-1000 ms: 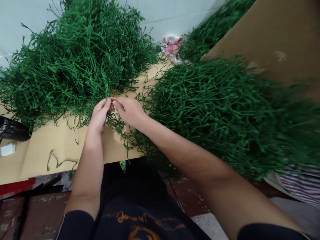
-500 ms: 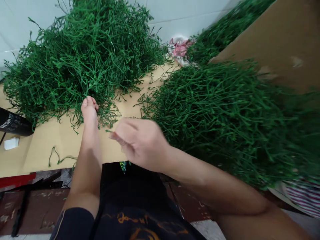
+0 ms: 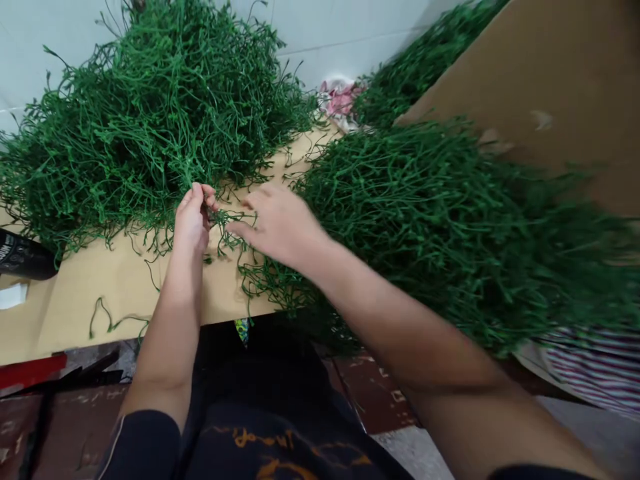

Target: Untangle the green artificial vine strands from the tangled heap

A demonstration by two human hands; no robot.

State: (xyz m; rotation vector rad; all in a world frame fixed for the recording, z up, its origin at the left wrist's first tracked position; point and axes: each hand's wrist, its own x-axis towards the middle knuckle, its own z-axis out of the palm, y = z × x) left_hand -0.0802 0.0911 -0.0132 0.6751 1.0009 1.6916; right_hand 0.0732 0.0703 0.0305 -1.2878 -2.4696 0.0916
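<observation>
My left hand (image 3: 194,217) is at the front edge of the left heap of green stems (image 3: 165,113), its thumb and fingers pinched together on a thin green stem. To its right, my right hand (image 3: 275,223) hovers over the cardboard sheet (image 3: 125,273), slightly blurred, with thumb and fingers apart. Several thin stems lie between and just below the two hands. The right heap of green stems (image 3: 410,213) spreads beside and beyond my right hand.
A black bottle (image 3: 25,255) and a white paper piece (image 3: 13,296) are at the left edge. Pink and white cloth (image 3: 340,100) lies by the tiled wall. A large cardboard flap (image 3: 560,87) leans at the upper right. Striped fabric (image 3: 595,373) shows at the lower right.
My left hand has shifted slightly right. My right hand has moved up and its closed fingers have opened. More stems now lie in front of the right heap, below my right hand.
</observation>
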